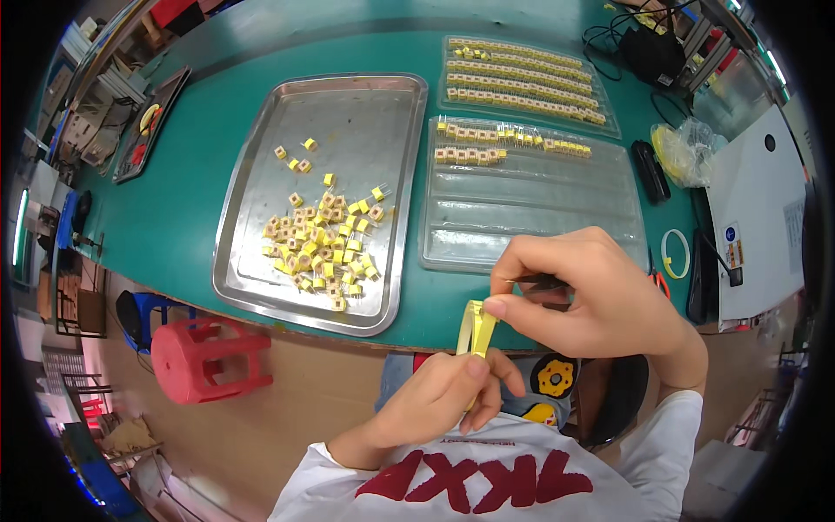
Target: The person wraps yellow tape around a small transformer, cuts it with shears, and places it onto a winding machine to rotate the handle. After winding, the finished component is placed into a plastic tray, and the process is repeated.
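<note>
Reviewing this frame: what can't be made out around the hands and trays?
In the head view:
Lower part of the yellow strip: covered by the left hand.
Dark item in the right hand: mostly hidden by the fingers.
Bottom of the component pile: covered by pieces on top.
Farther component rows: too small for fine detail.

Counts, bench and around: hands, two, one left hand (439, 396), one right hand (600, 300); yellow tape loop (487, 331), one. Metal tray (365, 122), one. Clear trays, two: far clear tray (609, 129) and near clear tray (522, 206). Parts rows (470, 155) in the near one, two. Loose parts (326, 239) in metal, dozens (overlap defeats an exact tally). Right side: one black case (648, 170), one pale ring (667, 261). Left side: one red stool (196, 358), one narrow dark tray (166, 111)
</note>
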A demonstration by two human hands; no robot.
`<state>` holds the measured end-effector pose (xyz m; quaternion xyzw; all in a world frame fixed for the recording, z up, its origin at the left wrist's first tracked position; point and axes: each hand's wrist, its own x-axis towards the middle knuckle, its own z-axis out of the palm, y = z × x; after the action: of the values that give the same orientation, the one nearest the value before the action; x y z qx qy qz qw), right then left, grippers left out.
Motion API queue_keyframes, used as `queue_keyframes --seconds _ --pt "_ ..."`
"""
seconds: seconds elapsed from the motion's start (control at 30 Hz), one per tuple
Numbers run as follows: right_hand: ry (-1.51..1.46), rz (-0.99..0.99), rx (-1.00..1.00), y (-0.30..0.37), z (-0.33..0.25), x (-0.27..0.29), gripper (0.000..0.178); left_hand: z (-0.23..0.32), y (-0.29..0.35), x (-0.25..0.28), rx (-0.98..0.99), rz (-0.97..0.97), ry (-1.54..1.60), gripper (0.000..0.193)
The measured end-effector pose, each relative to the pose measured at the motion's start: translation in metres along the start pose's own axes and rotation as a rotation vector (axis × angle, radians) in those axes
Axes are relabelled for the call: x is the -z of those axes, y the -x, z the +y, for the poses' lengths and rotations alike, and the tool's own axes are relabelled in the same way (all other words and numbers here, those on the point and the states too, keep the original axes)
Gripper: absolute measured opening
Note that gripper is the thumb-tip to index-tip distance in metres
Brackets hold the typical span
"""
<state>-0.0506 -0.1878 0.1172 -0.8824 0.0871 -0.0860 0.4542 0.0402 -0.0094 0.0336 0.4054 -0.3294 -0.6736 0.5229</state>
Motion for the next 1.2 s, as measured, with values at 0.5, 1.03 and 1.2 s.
queue_keyframes --seconds 0.5,1.03,1.2 --pt "-0.353 -0.331 -0.327 -0.022 0.022 0.016 0.014 0.002 -0.011 0.007 0.101 0.076 -0.031 0.055" --pt "-0.919 -0.528 -0.576 -0.026 0.051 0.001 0.017 0.001 -0.009 0.013 0.117 0.048 -0.005 0.05" --pt "-0.425 -0.478 -0.404 -0.024 0.057 0.008 0.023 0.005 -0.01 0.017 0.294 -0.034 0.07 0.074"
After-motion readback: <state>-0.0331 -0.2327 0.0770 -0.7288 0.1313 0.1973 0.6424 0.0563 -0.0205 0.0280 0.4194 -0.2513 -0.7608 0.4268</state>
